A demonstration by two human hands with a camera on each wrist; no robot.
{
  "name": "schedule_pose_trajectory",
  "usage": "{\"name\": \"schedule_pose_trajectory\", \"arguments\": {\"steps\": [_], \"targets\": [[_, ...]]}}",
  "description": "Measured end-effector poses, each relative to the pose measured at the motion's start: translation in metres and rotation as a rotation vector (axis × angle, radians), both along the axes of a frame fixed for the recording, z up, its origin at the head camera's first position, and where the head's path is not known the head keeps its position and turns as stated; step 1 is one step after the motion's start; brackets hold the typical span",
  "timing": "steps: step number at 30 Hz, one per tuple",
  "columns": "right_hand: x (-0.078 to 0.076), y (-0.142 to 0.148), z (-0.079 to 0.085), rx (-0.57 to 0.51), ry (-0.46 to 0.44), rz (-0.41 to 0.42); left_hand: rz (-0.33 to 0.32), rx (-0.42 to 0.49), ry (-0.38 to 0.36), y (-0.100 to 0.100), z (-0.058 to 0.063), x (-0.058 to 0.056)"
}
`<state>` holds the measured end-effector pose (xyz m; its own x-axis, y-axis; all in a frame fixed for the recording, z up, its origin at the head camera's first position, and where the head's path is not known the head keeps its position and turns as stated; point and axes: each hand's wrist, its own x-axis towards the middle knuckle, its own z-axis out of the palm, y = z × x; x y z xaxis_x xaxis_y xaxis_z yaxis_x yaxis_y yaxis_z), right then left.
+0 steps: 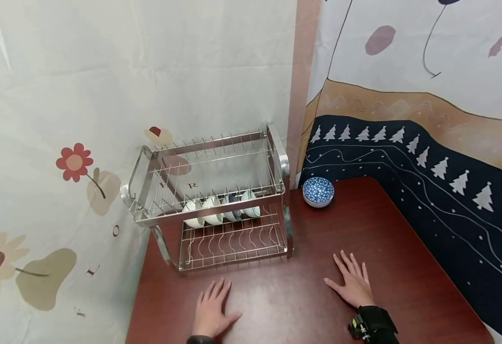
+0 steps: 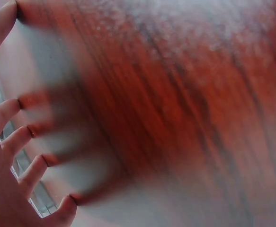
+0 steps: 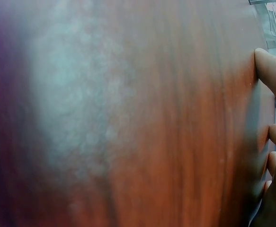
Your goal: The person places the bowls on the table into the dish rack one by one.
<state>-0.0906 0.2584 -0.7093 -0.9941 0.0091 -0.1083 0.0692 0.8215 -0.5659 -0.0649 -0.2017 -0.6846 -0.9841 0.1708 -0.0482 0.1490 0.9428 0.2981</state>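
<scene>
My left hand (image 1: pixel 212 308) rests on the red-brown table (image 1: pixel 276 296) in front of the metal dish rack (image 1: pixel 233 262), fingers spread and nothing held. In the left wrist view its fingertips (image 2: pixel 24 132) touch the tabletop. Farther right, my right hand (image 1: pixel 354 284) also lies spread on the table, below a blue-patterned bowl (image 1: pixel 318 191). The right wrist view shows its fingertips (image 3: pixel 261 61) against the wood. On the rack's lower tier several small bowls (image 1: pixel 212 210) stand on edge in a row, partly hidden by the upper tier's front bar.
The rack's upper tier (image 1: pixel 216 167) has wire dividers and raised side handles. A pale printed curtain (image 1: pixel 216 62) hangs behind it, and a dark curtain with white trees (image 1: pixel 405 162) borders the table's right side. A black wrist strap (image 1: pixel 375 320) is on the right arm.
</scene>
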Motion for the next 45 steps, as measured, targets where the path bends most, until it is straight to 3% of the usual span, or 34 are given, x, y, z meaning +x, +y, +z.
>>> {"name": "schedule_pose_trajectory", "arguments": {"steps": [9, 12, 15, 18, 23, 25, 28, 31, 37, 45], "targets": [[-0.004, -0.006, 0.005, 0.002, 0.001, 0.011, 0.016, -0.002, -0.025, -0.004, 0.004, -0.002], [-0.008, -0.006, 0.004, -0.011, 0.065, 0.003, 0.021, -0.009, -0.035, -0.004, 0.004, -0.003], [-0.021, -0.001, 0.004, -0.054, 0.142, -0.054, 0.025, -0.013, -0.042, -0.005, 0.005, -0.003], [-0.050, 0.008, 0.015, -0.210, 0.122, -0.188, 0.027, -0.012, -0.047, -0.005, 0.006, -0.004], [-0.125, 0.017, 0.047, -0.654, -0.035, -0.456, 0.036, -0.003, -0.044, -0.005, 0.007, -0.005], [-0.152, 0.018, 0.055, -0.783, -0.092, -0.501, 0.041, 0.003, -0.051, -0.005, 0.005, -0.005], [-0.182, 0.019, 0.061, -0.877, -0.178, -0.518, 0.034, 0.011, -0.071, -0.002, 0.001, -0.003], [-0.197, 0.018, 0.064, -0.861, -0.241, -0.540, 0.019, 0.019, -0.089, 0.001, -0.003, -0.001], [-0.210, 0.011, 0.065, -0.694, -0.270, -0.593, 0.002, 0.019, -0.065, 0.005, -0.004, 0.001], [-0.221, 0.004, 0.075, -0.660, -0.286, -0.501, 0.002, -0.004, -0.032, 0.002, -0.004, 0.000]]}}
